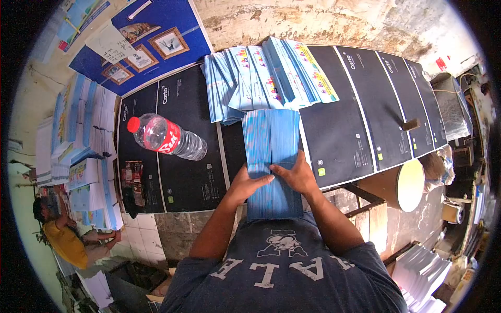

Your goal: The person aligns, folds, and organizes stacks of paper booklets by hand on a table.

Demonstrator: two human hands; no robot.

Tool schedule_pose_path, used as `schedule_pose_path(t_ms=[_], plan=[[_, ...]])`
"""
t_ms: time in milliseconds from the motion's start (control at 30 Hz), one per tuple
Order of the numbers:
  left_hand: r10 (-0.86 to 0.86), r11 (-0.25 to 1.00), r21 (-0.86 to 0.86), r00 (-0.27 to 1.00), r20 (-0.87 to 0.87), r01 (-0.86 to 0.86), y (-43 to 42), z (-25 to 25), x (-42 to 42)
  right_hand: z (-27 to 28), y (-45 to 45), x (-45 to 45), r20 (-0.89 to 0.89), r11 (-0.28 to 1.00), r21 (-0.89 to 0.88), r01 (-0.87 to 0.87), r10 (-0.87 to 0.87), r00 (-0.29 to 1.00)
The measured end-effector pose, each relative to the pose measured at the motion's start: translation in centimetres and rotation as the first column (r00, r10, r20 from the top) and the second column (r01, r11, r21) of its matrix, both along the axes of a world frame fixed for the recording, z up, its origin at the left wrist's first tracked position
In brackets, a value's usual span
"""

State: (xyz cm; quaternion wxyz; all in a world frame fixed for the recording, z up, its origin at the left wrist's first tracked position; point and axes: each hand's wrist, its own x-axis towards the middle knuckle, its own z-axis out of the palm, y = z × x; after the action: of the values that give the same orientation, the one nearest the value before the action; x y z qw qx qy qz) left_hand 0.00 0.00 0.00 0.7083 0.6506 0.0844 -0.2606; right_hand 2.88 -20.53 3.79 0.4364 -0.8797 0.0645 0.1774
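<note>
A long stack of blue-edged booklets [272, 141] stands between my hands, reaching from the table's edge area up to the printed booklets. My left hand [248, 184] grips its left side, with the thumb across the top. On the right side my right hand [296, 175] holds the same stack, its thumb also lying on top. The two thumb tips are close together near the middle. Just beyond the stack, several bundles of colourful printed booklets [261, 78] lie fanned and overlapping on the black table covering [334, 130].
A plastic bottle with a red cap [166, 136] lies at the left. A small brown block [410, 124] is at the right. Tall paper stacks [86, 130] stand far left, near a seated person in yellow [65, 242]. A round container [410, 185] is beyond the right edge.
</note>
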Motion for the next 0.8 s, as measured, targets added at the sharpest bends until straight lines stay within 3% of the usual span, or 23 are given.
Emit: schedule_pose_path(t_ms=[100, 200, 267, 300, 367, 433, 500, 533, 600, 633, 667, 700, 767, 800], plan=[[0.045, 0.999, 0.008, 0.999, -0.023, -0.045, -0.4, 0.5, -0.7, -0.7, -0.5, -0.6, -0.032, 0.998, 0.064, 0.015, -0.013, 0.999], [0.039, 0.999, 0.021, 0.999, 0.028, -0.04, -1.1, 0.8, -0.3, -1.0, -0.6, -0.6, 0.096, 0.999, 0.004, 0.038, -0.039, 0.995], [0.065, 0.891, 0.42, 0.963, 0.26, -0.173, -1.9, 1.1, -0.9, -0.5, -0.1, -0.6, -0.02, 0.983, -0.178, 0.04, -0.045, 0.999], [0.061, 0.891, 0.42, 0.962, 0.265, -0.172, -2.2, 1.4, -0.6, 0.1, 0.4, -0.5, -0.015, 0.983, -0.177, 0.045, -0.048, 0.999], [-0.037, 0.69, 0.715, 0.982, 0.186, -0.109, -3.1, 2.0, -0.5, 1.5, 1.3, -0.7, -0.055, 0.947, -0.318, 0.038, -0.059, 0.997], [-0.069, 0.639, 0.756, 0.968, 0.24, -0.142, -3.7, 2.1, -0.8, 0.8, 1.4, -0.9, -0.034, 0.958, -0.28, 0.058, -0.07, 0.997], [-0.041, 0.613, 0.781, 0.982, 0.187, -0.123, -3.4, 2.2, -0.6, -0.7, 0.5, -0.8, -0.007, 0.967, -0.244, 0.077, -0.081, 0.997], [-0.036, 0.648, 0.751, 0.979, 0.2, -0.13, -2.4, 1.0, -0.4, -1.8, -0.8, -0.8, 0.018, 0.983, -0.149, 0.103, -0.101, 0.995], [0.123, 0.895, 0.393, 0.963, 0.241, -0.213, 0.5, -2.5, -1.1, -2.9, -4.6, -1.4, 0.103, 0.993, 0.055, 0.102, -0.108, 0.989], [0.217, 0.948, 0.192, 0.957, 0.19, -0.253, 1.4, -4.3, -1.4, -2.1, -5.9, -1.9, 0.159, 0.936, 0.321, 0.142, -0.201, 0.967], [0.262, 0.964, 0.043, 0.965, 0.028, -0.263, 1.8, -3.1, -1.7, -2.2, -7.5, -2.1, -0.004, 0.769, 0.606, 0.205, -0.255, 0.967], [0.262, 0.964, 0.045, 0.965, 0.024, -0.263, 1.9, -2.5, -1.8, 1.1, -7.9, -2.1, -0.152, 0.665, 0.685, 0.298, -0.27, 0.951], [0.269, 0.963, -0.02, 0.962, -0.051, -0.27, 1.8, -2.1, -2.3, 2.7, -8.0, -2.6, -0.204, 0.434, 0.85, 0.299, -0.253, 0.946], [0.266, 0.951, -0.14, 0.961, -0.073, -0.274, 2.3, -4.6, -2.6, 3.3, -7.9, -2.5, -0.175, 0.452, 0.846, 0.282, -0.263, 0.949]])
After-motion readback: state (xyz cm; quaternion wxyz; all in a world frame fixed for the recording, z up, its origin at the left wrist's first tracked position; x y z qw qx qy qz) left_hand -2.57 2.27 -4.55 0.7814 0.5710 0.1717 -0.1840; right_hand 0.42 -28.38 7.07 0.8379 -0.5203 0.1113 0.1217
